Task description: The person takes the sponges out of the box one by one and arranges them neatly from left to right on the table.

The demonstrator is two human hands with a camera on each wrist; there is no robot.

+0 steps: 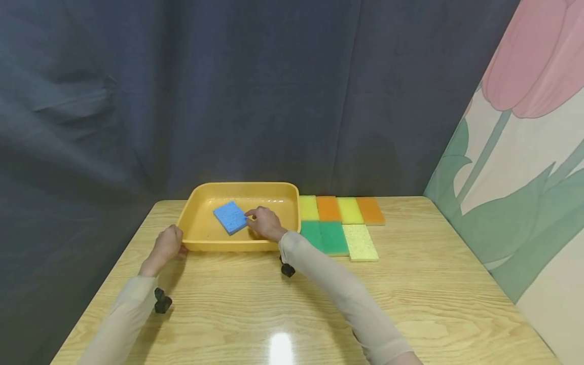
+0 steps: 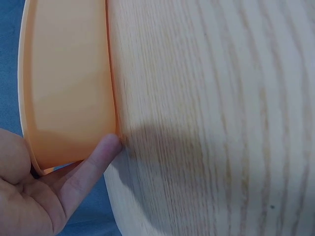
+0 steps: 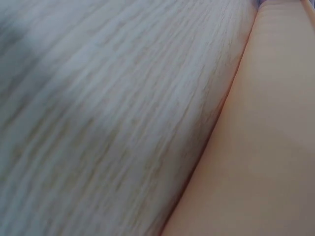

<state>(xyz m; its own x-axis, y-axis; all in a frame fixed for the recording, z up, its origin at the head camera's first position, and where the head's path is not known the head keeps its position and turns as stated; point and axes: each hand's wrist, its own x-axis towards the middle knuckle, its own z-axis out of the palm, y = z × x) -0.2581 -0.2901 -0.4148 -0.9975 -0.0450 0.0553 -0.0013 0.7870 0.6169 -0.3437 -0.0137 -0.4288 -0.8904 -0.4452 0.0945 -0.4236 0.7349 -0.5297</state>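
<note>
A yellow plastic tray (image 1: 230, 246) stands at the back of the table, with a blue sponge (image 1: 229, 217) lying slantwise inside it. My left hand (image 1: 169, 242) grips the tray's near left corner; in the left wrist view the thumb side is at the rim and a finger reaches down the outer wall to the base. My right hand (image 1: 265, 222) reaches over the front rim, thumb and index finger pinching the sponge's right corner. In the right wrist view only the tray's outer wall (image 3: 256, 137) and the tabletop show; that hand is out of sight there.
Right of the tray, sponges lie flat in two rows: yellow ones (image 1: 350, 211) and orange ones (image 1: 371, 211) behind, green ones (image 1: 334, 238) and a pale yellow one (image 1: 360, 242) in front. A dark curtain (image 1: 274, 101) hangs behind the wooden table (image 1: 228, 304).
</note>
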